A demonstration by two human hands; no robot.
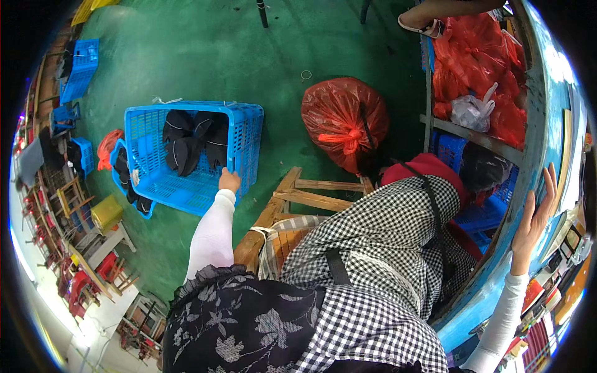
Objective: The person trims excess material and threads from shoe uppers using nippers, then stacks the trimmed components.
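My left hand (229, 181) is closed round the near right rim of a large blue plastic basket (247, 146), which stands on the green floor. Several black fabric pieces with pale edging (184, 149) lie inside it, bunched toward its far right part. Away to the right, my right hand (533, 219) rests against the light-blue tabletop edge (491, 292), its fingers stretched out and holding nothing. White sleeves cover both my forearms, and a black-and-white checked apron (373, 248) lies over my lap.
A tied red plastic bag (344, 118) sits on the floor beyond a wooden stool (264, 230). More red bags (476, 62) fill the shelf on the right, near another person's foot (423, 23). A smaller blue basket (119, 180) with black pieces adjoins the large one.
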